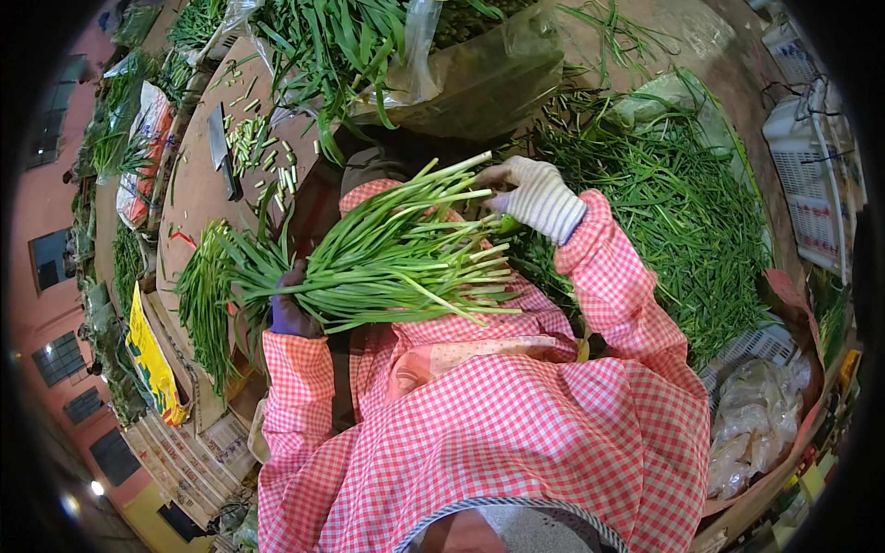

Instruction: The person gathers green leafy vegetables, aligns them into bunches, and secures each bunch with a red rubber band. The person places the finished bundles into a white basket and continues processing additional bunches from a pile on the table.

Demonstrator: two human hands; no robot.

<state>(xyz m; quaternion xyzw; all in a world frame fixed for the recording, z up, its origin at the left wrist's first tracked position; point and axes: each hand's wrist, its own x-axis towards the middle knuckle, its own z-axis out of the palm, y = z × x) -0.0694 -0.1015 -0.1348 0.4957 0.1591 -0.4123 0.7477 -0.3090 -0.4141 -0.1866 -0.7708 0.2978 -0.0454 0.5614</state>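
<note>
A loose bunch of garlic chives (406, 249) lies across my lap, its pale stem ends pointing right and its leaves fanning left. My left hand (293, 300), in a dark purple glove, is closed round the leafy part. Beside the upper stem ends is my right hand (535, 195), in a white striped glove with bare-looking fingertips. Its fingers are curled in together; what they pinch, if anything, is hard to see. More chive leaves (207, 295) hang over the table edge left of my left hand.
On the brown table (198, 175) lie a knife (222, 152) and cut stem pieces (263, 152). More greens (341, 55) and a clear plastic bag (479, 83) are ahead. A large heap of loose leaves (664, 212) spreads at right, near white plastic crates (807, 175) and crumpled clear bags (756, 419).
</note>
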